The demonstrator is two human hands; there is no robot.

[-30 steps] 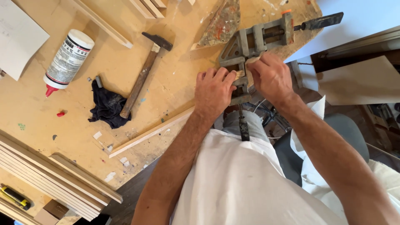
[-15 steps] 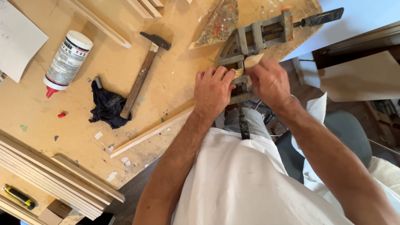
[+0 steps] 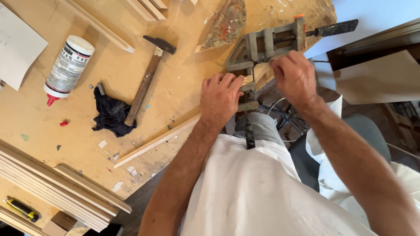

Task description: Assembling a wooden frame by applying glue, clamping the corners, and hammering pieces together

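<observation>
Wood strip [image 3: 258, 72] is sitting in the corner clamp [image 3: 262, 46] at the desk [image 3: 175, 105] edge, its long axis running away from the person, with the left hand [image 3: 221, 98] pressing curled fingers on its near end and the right hand [image 3: 294, 76] closing over the far side.

Bare bench [image 3: 175, 94] is left between hammer [image 3: 146, 83] and corner clamp [image 3: 262, 46]; leftward passage is blocked by hammer, rag [image 3: 110, 114], glue bottle [image 3: 68, 67].

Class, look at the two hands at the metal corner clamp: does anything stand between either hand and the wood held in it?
Nothing visible does. The left hand and right hand both rest directly on the pale wood strip in the corner clamp; the hammer lies well aside.
</observation>
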